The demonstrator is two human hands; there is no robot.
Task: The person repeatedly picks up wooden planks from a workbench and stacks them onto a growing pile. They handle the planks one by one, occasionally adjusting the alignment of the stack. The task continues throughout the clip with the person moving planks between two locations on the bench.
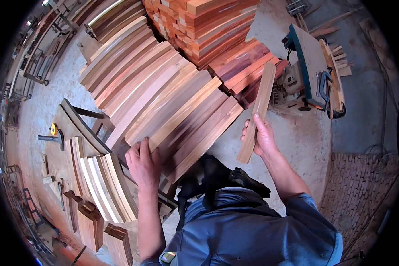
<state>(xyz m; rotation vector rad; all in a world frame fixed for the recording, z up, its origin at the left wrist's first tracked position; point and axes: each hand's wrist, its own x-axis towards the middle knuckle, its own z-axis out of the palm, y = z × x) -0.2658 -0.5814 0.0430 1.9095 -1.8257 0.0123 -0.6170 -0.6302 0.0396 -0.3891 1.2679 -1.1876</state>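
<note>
Right hand (pixel 262 136) holds wooden slat (pixel 257 113) roughly upright, long axis pointing away.

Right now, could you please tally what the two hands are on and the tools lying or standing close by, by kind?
Wooden slat held in the right hand: 1
Slat row under the left hand: 1
Hammer: 1
Yellow tape measure: 1
Table saw: 1
Total: 5
</note>
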